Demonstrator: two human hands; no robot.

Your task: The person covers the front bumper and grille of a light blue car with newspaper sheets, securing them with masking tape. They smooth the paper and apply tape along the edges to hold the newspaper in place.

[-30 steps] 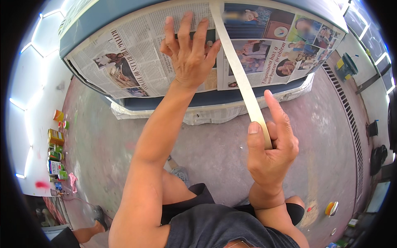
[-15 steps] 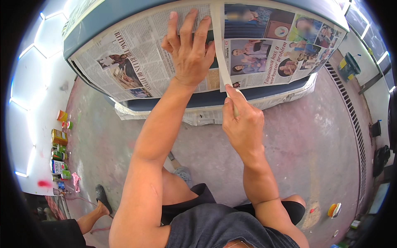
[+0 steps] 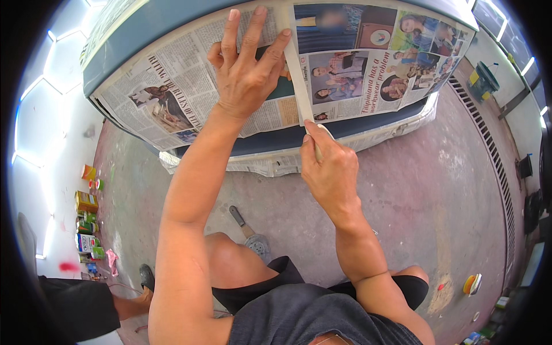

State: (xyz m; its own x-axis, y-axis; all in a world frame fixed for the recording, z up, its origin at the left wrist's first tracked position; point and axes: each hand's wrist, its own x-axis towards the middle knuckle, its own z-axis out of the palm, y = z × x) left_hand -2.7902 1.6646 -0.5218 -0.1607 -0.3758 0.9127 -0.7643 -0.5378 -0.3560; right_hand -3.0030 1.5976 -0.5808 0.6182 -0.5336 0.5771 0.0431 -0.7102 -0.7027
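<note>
My left hand (image 3: 246, 79) lies with fingers spread on a newspaper sheet (image 3: 129, 83) that covers a blue-grey vehicle panel (image 3: 149, 40). A pale strip of masking tape (image 3: 295, 72) runs downward beside its fingertips, over the seam with a second newspaper sheet (image 3: 345, 106). At the lower end of the strip, my right hand (image 3: 332, 169) is closed in a pinch on the tape. A bare blue-grey band of the panel shows under the sheets. Lower down, paper covers the projecting bumper-like edge (image 3: 397, 135).
Several cans (image 3: 86, 201) line the left wall. Another person's leg (image 3: 80, 305) stands at lower left. A dark-handled scraper (image 3: 237, 216) shows near my left knee. A dark bucket (image 3: 484, 80) and a floor grate (image 3: 489, 141) lie to the right.
The whole view has shifted slightly. My left hand keeps its fingers spread on the newspaper, and my right hand stays at the tape's lower end. The other person's leg shows more at lower left.
</note>
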